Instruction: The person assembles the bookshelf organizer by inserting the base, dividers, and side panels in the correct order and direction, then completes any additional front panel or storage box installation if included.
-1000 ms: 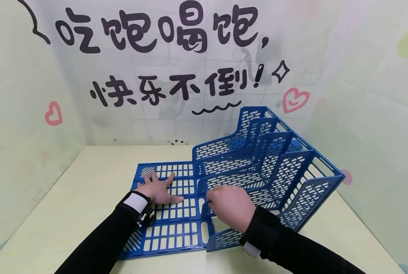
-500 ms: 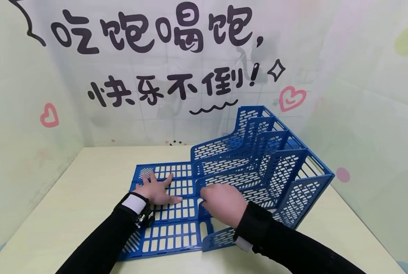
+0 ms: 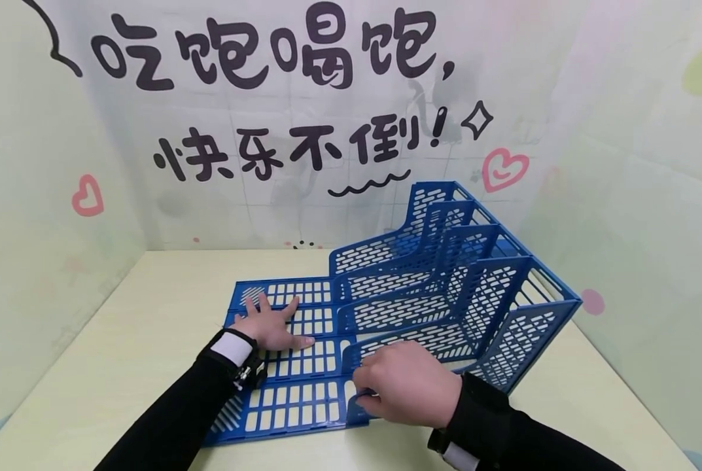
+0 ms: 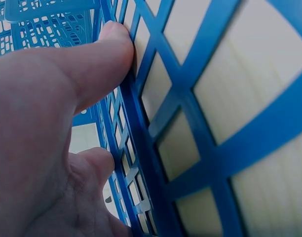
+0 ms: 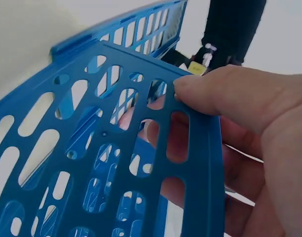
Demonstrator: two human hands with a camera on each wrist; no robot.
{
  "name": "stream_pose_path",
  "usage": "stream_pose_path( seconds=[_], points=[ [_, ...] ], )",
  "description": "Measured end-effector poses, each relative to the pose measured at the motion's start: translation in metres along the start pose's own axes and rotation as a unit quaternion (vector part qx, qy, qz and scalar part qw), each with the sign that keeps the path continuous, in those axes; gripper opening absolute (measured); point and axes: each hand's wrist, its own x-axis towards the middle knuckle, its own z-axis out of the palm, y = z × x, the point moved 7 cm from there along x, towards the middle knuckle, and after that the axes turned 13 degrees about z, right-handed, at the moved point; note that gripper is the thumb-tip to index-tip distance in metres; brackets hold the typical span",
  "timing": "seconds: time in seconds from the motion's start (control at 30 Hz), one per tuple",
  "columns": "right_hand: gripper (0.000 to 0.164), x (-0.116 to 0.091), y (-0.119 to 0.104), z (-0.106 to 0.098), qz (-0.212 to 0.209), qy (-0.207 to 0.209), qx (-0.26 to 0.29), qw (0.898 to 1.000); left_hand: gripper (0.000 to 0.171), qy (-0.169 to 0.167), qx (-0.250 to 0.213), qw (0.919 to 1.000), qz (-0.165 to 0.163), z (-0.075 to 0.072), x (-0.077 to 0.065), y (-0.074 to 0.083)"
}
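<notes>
A blue plastic file rack (image 3: 521, 343) with several slotted dividers stands on the right of the table. Flat blue grid panels (image 3: 303, 378) join on to its left, at the dividers' low front ends. My left hand (image 3: 271, 331) rests on these panels with its fingers spread; the left wrist view shows its fingertips against the grid panel (image 4: 179, 91). With my right hand (image 3: 409, 386) I grip the front end of the nearest divider (image 5: 203, 197), thumb on one face and fingers behind. Most of that divider is hidden by the right hand in the head view.
The pale table (image 3: 168, 307) extends around the rack and panels. Behind it hangs a white backdrop (image 3: 209, 216) with black lettering, and similar sheets (image 3: 639, 216) close off both sides.
My right hand has let go of the second-nearest divider and moved toward me to grip the nearest one. The rack has shifted slightly left. My left hand has stayed in place.
</notes>
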Motion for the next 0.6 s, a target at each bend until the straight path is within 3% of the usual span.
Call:
stream_pose_path(
  seconds=[0.17, 0.33, 0.47, 0.6],
  points=[
    [0.008, 0.002, 0.003, 0.000, 0.001, -0.027, 0.023, 0.999, 0.120, -0.002, -0.010, 0.9999, -0.001, -0.010, -0.015, 0.019],
    [0.007, 0.002, 0.005, 0.002, 0.019, -0.070, 0.034, 0.997, 0.119, -0.005, -0.001, 1.0000, -0.008, -0.015, -0.011, 0.020],
    [0.008, 0.006, 0.002, 0.015, 0.050, -0.105, 0.032, 0.993, 0.114, -0.007, 0.005, 1.0000, -0.003, -0.020, -0.020, 0.029],
    [0.014, 0.009, -0.010, 0.025, 0.047, -0.095, 0.019, 0.994, 0.108, -0.006, 0.014, 0.9999, -0.005, -0.025, -0.030, 0.037]
  ],
)
